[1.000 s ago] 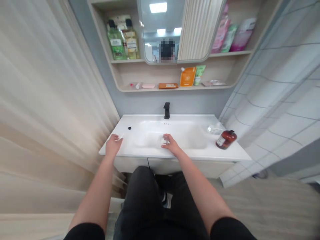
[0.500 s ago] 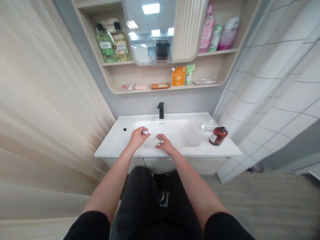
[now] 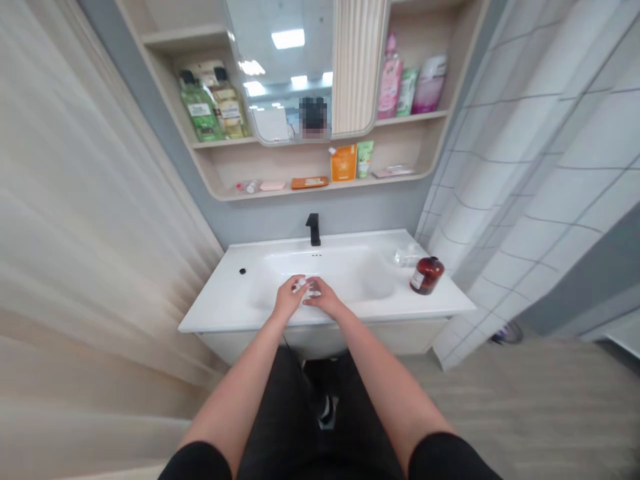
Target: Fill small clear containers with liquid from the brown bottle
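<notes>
Over the front of the white sink basin point(image 3: 350, 270), my two hands are close together. My left hand point(image 3: 287, 300) pinches a small white and clear piece point(image 3: 301, 285); its exact kind is too small to make out. The fingers of my right hand point(image 3: 327, 300) curl around a small clear container point(image 3: 313, 292), partly hidden by the fingers. The two held things are side by side, and I cannot tell whether they touch. A brown bottle point(image 3: 427, 276) with a white label stands on the counter to the right. Behind it is a clear plastic item point(image 3: 407, 256).
A black faucet point(image 3: 313, 230) rises behind the basin. On the counter's left lies a small black cap point(image 3: 243, 271). Above hangs a shelf cabinet with a mirror point(image 3: 285, 67), green and yellow bottles point(image 3: 203, 110), an orange pouch point(image 3: 344, 163) and pink bottles point(image 3: 391, 83).
My left hand has moved right, bringing its white piece beside the clear container in my right hand. The camera view has shifted slightly, so the scene sits lower and further left.
</notes>
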The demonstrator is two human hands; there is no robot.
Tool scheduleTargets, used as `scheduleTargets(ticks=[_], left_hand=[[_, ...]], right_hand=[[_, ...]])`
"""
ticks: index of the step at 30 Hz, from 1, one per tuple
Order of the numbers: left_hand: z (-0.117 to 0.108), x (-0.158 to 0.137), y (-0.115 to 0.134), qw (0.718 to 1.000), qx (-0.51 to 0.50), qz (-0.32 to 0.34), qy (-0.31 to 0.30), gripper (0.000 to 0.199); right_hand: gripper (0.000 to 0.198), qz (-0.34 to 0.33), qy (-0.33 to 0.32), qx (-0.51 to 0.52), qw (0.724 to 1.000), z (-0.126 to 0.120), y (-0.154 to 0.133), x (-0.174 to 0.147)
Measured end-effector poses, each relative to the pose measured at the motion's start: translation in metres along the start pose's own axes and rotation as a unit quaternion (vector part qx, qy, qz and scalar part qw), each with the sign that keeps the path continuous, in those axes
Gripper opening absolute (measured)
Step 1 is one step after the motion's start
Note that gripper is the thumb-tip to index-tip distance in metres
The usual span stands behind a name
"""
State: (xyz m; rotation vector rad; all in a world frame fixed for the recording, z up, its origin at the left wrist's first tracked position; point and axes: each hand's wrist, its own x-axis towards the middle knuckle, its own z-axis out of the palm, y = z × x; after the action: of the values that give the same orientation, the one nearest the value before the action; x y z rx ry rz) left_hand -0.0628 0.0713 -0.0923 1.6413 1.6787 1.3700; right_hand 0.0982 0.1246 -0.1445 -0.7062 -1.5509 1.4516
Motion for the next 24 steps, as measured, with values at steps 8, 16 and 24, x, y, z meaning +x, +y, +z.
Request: scheduleTargets(ticks=[8, 16, 24], left_hand=[[-0.002, 0.003, -0.008, 0.999, 0.011, 0.030, 0.016, 0.040], [-0.002, 0.007, -0.013, 1.000, -0.016, 0.014, -0.004, 0.029], [-0.003, 0.001, 0.001, 0.999, 0.043, 0.010, 0.011, 0.032]], right_hand=[[0.075, 0.014, 0.020, -0.013, 1.000, 0.000, 0.001, 0.002], [0.078, 0.017, 0.034, -0.013, 0.999, 0.002, 0.002, 0.001], [0.074, 0.025, 0.050, -0.033, 0.998, 0.005, 0.001, 0.000]])
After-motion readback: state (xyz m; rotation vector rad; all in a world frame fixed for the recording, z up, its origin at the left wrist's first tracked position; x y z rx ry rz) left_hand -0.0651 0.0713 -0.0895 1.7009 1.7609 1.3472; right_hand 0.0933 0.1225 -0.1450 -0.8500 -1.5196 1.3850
